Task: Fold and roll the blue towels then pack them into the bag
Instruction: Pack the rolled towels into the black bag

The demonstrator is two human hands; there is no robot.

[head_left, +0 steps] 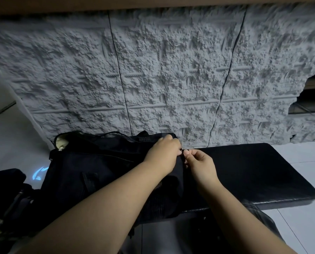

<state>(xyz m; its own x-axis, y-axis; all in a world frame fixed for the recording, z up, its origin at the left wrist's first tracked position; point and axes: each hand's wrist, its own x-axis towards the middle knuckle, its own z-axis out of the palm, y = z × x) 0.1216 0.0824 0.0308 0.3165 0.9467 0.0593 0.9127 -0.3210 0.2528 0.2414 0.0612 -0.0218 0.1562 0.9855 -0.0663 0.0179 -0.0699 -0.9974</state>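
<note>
Grey rough-textured wall panels (162, 70) fill the background. At lower centre, a black fabric bag (101, 173) lies on a black padded table (253, 173); its edge is gripped by the left hand (162, 153) while a small zipper pull (182, 152) is pinched by the right hand (198, 164). No blue towels are seen, so packing is judged finished or not begun.

Your left hand (161, 153) hides bag (90, 173) corner beneath it; whatever your right hand (198, 165) pinches too small, dark to name. Bag contents unseen. Left of left hand, dark gear (4, 198) cut by frame edge, indistinct.
</note>
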